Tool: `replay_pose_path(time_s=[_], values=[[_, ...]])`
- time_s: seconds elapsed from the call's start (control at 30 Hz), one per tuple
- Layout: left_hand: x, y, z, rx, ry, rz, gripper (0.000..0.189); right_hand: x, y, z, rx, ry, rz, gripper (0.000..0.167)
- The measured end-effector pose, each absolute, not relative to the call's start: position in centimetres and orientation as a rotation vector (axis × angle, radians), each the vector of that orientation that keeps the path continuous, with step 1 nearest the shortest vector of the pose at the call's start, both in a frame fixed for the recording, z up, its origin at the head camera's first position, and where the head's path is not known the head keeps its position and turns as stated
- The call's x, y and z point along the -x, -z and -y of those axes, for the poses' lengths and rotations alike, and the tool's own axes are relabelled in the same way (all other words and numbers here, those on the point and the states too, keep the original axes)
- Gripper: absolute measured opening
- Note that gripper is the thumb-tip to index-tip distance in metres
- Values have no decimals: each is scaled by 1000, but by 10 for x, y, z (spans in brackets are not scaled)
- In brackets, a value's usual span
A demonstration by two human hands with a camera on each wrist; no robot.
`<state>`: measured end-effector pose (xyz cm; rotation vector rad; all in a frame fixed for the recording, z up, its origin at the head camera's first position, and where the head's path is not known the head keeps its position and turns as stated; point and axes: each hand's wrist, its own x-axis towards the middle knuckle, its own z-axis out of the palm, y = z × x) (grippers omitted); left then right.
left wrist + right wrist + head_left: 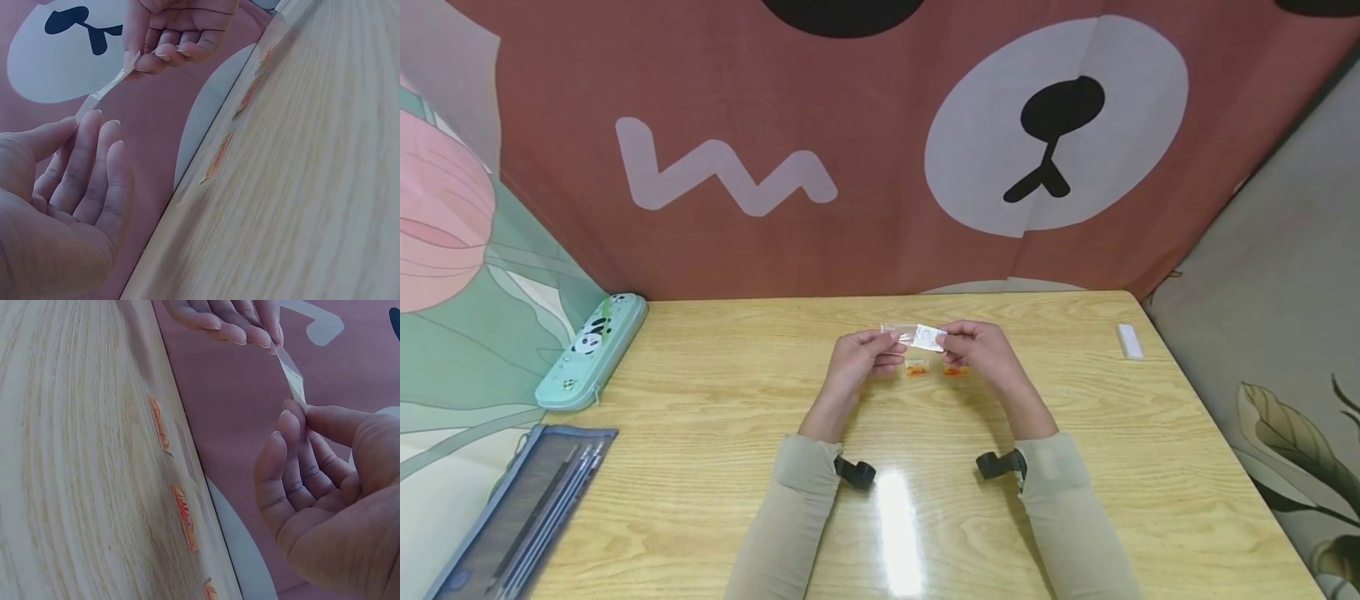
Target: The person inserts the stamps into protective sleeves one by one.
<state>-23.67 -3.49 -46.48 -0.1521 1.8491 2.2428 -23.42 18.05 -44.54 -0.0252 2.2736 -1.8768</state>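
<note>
A small clear plastic bag (pixel 898 331) with a white printed piece (pixel 929 337) at its right end is stretched between both hands, above the table's far part. My left hand (pixel 856 362) pinches its left end between thumb and forefinger. At the white end, my right hand (pixel 990 357) pinches with thumb and index finger; the other fingers are loosely bent. In the right wrist view the strip (pixel 291 378) appears thin and nearly edge-on. Beneath the hands, small orange-printed packets (pixel 917 367) lie on the wood; the left wrist view shows three, including a near one (pixel 219 156).
A mint panda pencil case (pixel 591 354) stands at the table's far left corner. Nearer lies a mesh zip pouch (pixel 542 508) holding long thin items. Toward the right edge is a small white block (pixel 1129 342). A red-brown bear-print cloth (pixel 850 250) hangs behind the table (pixel 700 500).
</note>
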Motion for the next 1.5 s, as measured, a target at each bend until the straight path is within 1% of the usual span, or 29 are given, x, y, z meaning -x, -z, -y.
replay_pose_path(time_s=[0.37, 0.6, 0.77, 0.83, 0.9, 1.0, 1.3, 1.4, 1.5], values=[[236, 463, 34, 99, -2244, -1894, 24, 235, 444, -179, 27, 1871, -2275, 32], [237, 463, 33, 77, -2233, -1891, 29, 236, 445, -179, 39, 1862, -2279, 32], [236, 461, 33, 76, -2222, -1870, 12, 235, 444, -179, 55, 1860, -2275, 29], [235, 460, 33, 73, -2218, -1865, 8, 234, 444, -179, 68, 1859, -2274, 28], [235, 460, 33, 64, -2213, -1873, 9, 234, 444, -179, 76, 1861, -2272, 26], [234, 460, 34, 60, -2206, -1880, 16, 234, 444, -178, 79, 1866, -2269, 25], [234, 460, 35, 58, -2177, -1927, 30, 235, 445, -178, 70, 1837, -2281, 29], [234, 461, 35, 62, -2184, -1935, 29, 235, 444, -179, 71, 1823, -2287, 31], [234, 461, 35, 56, -2190, -1939, 24, 234, 444, -179, 60, 1806, -2294, 32]])
